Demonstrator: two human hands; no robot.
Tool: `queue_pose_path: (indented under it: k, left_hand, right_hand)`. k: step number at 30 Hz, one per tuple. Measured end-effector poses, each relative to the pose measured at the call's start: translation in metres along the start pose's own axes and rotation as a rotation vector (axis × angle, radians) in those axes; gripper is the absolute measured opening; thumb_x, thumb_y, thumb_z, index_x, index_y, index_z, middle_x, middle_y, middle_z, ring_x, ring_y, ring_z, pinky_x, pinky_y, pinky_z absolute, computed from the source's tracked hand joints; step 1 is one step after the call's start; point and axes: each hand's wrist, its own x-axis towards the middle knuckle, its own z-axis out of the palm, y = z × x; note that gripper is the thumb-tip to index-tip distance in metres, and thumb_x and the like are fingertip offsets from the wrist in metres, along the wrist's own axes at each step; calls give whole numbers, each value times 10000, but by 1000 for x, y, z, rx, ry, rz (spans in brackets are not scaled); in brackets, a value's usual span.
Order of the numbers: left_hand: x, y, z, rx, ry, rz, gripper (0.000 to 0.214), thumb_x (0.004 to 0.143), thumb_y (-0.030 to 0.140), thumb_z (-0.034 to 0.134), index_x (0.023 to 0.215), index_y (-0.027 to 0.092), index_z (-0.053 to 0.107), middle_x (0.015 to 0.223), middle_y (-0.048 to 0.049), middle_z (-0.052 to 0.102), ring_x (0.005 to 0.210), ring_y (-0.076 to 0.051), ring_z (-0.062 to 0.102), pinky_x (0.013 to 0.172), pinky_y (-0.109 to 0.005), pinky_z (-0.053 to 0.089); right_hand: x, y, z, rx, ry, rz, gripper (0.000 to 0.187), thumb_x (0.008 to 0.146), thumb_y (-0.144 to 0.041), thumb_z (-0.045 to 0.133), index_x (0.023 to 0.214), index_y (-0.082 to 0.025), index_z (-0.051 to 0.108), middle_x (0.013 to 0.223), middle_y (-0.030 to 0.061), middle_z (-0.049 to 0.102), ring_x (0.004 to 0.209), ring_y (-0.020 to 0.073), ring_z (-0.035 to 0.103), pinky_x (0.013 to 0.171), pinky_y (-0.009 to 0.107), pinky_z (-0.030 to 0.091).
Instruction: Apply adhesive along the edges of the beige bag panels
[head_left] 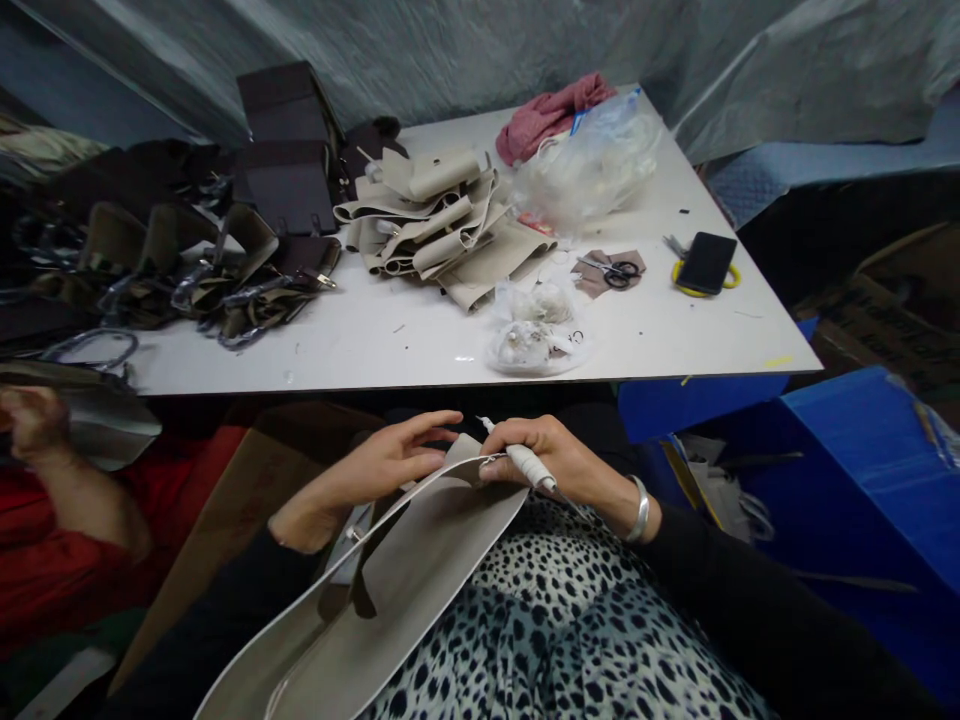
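On my lap lies a beige leather bag panel (405,590) with a strap. My left hand (360,480) rests on its upper edge, thumb and fingers pinching the leather. My right hand (562,465) is closed around a white pen-shaped tool (521,462), whose tip touches the panel's top edge close to my left fingertips. A silver bangle (639,510) sits on my right wrist.
White table (660,335) ahead holds a pile of beige pieces (435,220), dark bag parts (187,260), plastic bags of hardware (532,335), scissors (615,270), a phone (705,262), pink cloth (547,115). Another person's hand (30,420) is at left. Blue boxes (870,450) stand at right.
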Motion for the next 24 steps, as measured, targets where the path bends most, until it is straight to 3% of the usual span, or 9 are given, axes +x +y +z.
queue_pose_path:
  k: [3, 5, 9, 13, 17, 24]
  left_hand:
    - [-11, 19, -18, -71, -175, -70, 631, 766, 506, 791, 1332, 230, 733, 1243, -134, 769, 1094, -349, 726, 926, -411, 574]
    - [-12, 33, -22, -49, -220, -52, 643, 719, 541, 784, 1273, 215, 759, 1179, -124, 782, 1037, -353, 719, 889, -393, 564]
    - [8, 45, -4, 105, -275, 108, 488, 738, 562, 741, 1063, 198, 735, 1014, -71, 740, 898, -272, 653, 765, -319, 505]
    - [30, 36, 23, 156, -202, 218, 383, 778, 524, 734, 958, 205, 620, 878, -6, 615, 790, -196, 543, 684, -283, 420]
    - [38, 27, 42, 202, -28, 143, 286, 811, 429, 725, 892, 219, 550, 840, 14, 577, 788, -189, 533, 697, -287, 413]
    - [51, 18, 42, 152, 71, 63, 196, 782, 332, 727, 780, 215, 570, 738, 37, 586, 731, -179, 543, 672, -284, 406]
  right_hand:
    - [-3, 5, 7, 47, 82, -44, 187, 918, -373, 793, 888, -190, 777, 828, 0, 720, 716, 130, 629, 661, 229, 480]
    - [-3, 5, 10, 19, 153, -67, 183, 922, -372, 789, 882, -194, 777, 832, -1, 716, 723, 129, 627, 666, 229, 477]
    - [-2, 7, 14, -38, 255, -52, 217, 926, -405, 785, 882, -192, 780, 770, -11, 693, 674, 123, 605, 631, 224, 459]
    - [-2, 13, 12, -94, 346, -21, 276, 939, -454, 765, 877, -185, 778, 739, -9, 687, 657, 124, 600, 618, 224, 445]
    - [0, 21, 11, -162, 435, 19, 324, 927, -499, 766, 850, -185, 772, 715, -4, 665, 645, 128, 576, 581, 225, 415]
    - [12, 36, 9, -132, 422, 28, 293, 961, -459, 723, 848, -191, 756, 727, -8, 642, 660, 132, 563, 586, 229, 424]
